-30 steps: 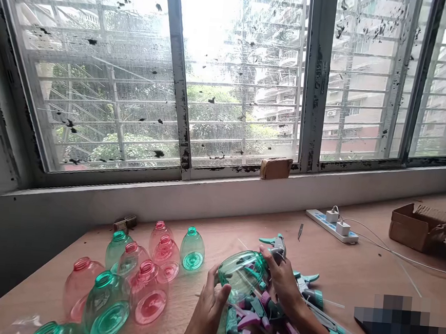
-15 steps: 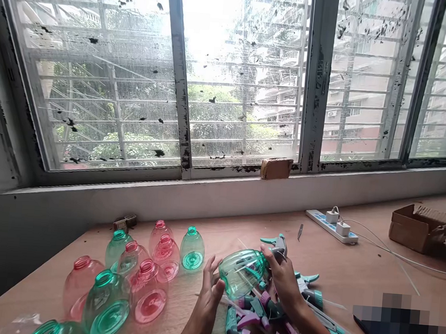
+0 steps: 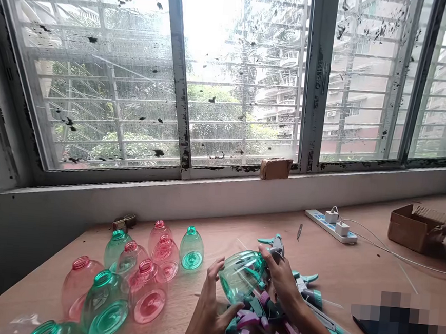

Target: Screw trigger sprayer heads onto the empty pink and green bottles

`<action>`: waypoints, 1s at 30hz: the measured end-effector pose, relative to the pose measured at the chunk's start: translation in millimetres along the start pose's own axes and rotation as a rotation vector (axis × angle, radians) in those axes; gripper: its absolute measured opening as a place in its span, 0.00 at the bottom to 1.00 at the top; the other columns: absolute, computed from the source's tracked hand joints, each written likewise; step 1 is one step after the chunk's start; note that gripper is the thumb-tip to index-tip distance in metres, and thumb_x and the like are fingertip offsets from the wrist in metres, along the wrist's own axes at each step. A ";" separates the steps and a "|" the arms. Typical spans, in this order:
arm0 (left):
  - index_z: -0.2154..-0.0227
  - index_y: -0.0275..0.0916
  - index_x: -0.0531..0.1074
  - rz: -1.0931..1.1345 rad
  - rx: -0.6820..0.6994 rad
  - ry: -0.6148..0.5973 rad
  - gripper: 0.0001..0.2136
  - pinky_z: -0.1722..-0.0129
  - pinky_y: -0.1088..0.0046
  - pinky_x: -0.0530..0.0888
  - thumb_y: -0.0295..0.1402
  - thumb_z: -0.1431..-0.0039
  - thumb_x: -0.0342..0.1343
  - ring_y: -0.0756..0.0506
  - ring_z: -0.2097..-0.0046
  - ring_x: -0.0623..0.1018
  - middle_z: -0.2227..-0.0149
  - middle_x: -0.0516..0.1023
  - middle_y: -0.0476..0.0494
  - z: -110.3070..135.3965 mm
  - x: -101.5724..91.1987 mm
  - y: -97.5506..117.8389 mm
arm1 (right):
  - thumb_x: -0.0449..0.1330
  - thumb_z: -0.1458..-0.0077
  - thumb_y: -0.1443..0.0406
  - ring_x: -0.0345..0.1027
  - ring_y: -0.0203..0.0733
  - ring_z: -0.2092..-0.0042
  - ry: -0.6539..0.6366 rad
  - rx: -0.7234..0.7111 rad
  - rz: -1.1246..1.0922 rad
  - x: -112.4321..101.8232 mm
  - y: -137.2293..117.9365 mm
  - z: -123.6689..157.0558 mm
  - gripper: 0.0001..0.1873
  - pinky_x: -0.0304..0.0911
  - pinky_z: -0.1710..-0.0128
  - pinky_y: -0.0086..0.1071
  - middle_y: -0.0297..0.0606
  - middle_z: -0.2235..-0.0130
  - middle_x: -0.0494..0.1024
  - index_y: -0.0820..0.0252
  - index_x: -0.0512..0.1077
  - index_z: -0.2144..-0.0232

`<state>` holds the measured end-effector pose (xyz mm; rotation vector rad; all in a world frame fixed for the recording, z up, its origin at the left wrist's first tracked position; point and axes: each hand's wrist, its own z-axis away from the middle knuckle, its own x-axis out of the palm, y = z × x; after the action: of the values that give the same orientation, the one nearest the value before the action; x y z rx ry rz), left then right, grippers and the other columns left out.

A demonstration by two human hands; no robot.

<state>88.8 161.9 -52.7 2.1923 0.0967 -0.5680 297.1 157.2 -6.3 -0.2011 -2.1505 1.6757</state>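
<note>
My right hand (image 3: 282, 277) is closed round the neck of a clear green plastic bottle (image 3: 242, 275), where a grey and green trigger spray head (image 3: 274, 245) sits on it. The bottle lies on its side above the table, base toward me. My left hand (image 3: 207, 310) is beside the bottle's base with fingers spread apart, thumb under it, holding nothing. Under both hands lies a heap of trigger spray heads (image 3: 272, 320) with pink and green collars.
Several pink and green bottles without heads (image 3: 136, 283) stand and lie at the left of the wooden table (image 3: 354, 265). A power strip (image 3: 332, 226) with cables and a cardboard box (image 3: 419, 227) sit at the right. A window runs behind.
My left hand has come off the bottle's base and its fingers have spread. The right hand has kept its hold at the neck, the bottle barely moving.
</note>
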 end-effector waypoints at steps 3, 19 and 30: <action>0.32 0.49 0.43 0.127 -0.055 -0.005 0.47 0.32 0.48 0.58 0.49 0.45 0.66 0.30 0.29 0.54 0.27 0.47 0.34 -0.7 0.2 -2.1 | 0.69 0.55 0.46 0.50 0.33 0.83 -0.007 -0.003 -0.021 0.7 -1.2 2.1 0.24 0.49 0.84 0.29 0.22 0.85 0.58 0.55 0.66 0.77; 0.36 0.44 0.54 0.085 -0.244 -0.020 0.36 0.52 0.58 0.75 0.48 0.42 0.63 0.37 0.52 0.79 0.46 0.74 0.35 -1.0 0.1 0.4 | 0.69 0.55 0.43 0.49 0.30 0.84 -0.028 0.048 -0.097 1.2 -1.3 1.2 0.26 0.47 0.85 0.26 0.20 0.84 0.57 0.55 0.65 0.75; 0.33 0.44 0.53 0.303 -0.178 0.002 0.41 0.38 0.53 0.66 0.56 0.44 0.61 0.31 0.36 0.68 0.32 0.61 0.33 -6.6 -6.2 12.9 | 0.72 0.64 0.41 0.60 0.33 0.81 -0.031 0.119 -0.212 8.0 -13.5 6.1 0.29 0.54 0.83 0.28 0.27 0.80 0.69 0.58 0.71 0.75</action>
<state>89.0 159.4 -37.2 1.9851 -0.1759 -0.3714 289.3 150.9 7.2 0.0842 -2.0063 1.6859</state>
